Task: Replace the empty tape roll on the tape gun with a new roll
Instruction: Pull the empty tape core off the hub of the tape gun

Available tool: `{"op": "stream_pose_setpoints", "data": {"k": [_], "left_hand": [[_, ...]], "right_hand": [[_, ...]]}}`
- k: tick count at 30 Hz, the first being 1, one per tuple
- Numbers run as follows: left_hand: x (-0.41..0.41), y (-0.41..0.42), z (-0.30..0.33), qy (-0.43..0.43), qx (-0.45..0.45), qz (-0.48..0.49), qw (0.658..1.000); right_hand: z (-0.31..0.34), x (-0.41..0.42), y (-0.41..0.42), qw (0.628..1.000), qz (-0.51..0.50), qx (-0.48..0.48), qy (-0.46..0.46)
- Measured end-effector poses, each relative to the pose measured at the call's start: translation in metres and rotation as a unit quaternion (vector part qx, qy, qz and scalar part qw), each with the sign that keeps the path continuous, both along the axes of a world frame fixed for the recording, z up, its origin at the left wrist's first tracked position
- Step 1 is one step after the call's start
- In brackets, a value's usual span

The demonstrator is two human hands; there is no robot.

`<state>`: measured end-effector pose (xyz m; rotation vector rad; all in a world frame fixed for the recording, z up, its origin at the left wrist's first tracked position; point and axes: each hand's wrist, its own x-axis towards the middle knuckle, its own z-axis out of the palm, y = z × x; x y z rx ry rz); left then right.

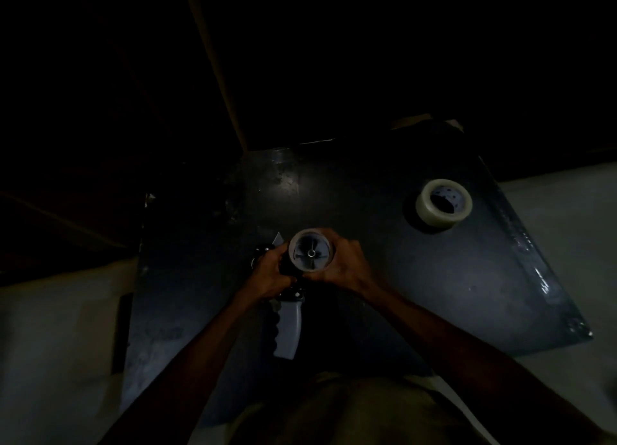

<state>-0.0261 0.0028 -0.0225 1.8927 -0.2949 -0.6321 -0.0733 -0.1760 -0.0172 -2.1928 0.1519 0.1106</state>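
Empty core coming off!
Right hand [344, 261] gripped the pale, empty cardboard tape core [311, 251]; left hand [269, 272] held the grey-handled tape gun [287, 324] mid-desk. Next, probably: fetch the new clear tape roll [443, 208] near the desk's far right edge.

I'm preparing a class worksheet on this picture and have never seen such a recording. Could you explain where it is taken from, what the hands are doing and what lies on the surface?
There is one picture, from a camera worn on a person's head, looking down. No machine here, only bare hands. The left hand grips the tape gun at its body; its pale handle points toward the person. The right hand holds the nearly empty roll on the gun. A fuller tape roll lies apart on the dark board. The lighting is dim.
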Motion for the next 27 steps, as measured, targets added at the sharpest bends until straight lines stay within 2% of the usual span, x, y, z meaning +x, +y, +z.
{"op": "stream_pose_setpoints", "data": {"k": [8, 14, 20, 23, 27], "left_hand": [[0.0, 0.001, -0.002, -0.047, 0.006, -0.026, 0.999], [-0.002, 0.002, -0.001, -0.084, 0.045, -0.013, 0.995], [-0.01, -0.004, 0.005, -0.067, 0.033, 0.003, 0.997], [-0.012, -0.01, 0.004, -0.049, 0.024, 0.05, 0.997], [-0.021, -0.027, 0.012, -0.109, 0.03, 0.102, 0.988]], "right_hand": [[-0.011, -0.014, 0.007, 0.986, 0.072, -0.111, -0.097], [0.0, -0.024, 0.005, 0.982, 0.081, -0.117, -0.128], [0.01, -0.045, -0.015, 0.986, 0.018, -0.078, -0.145], [0.011, -0.059, -0.029, 0.987, -0.039, -0.062, -0.142], [0.01, -0.08, -0.05, 0.983, -0.121, -0.038, -0.131]]}}
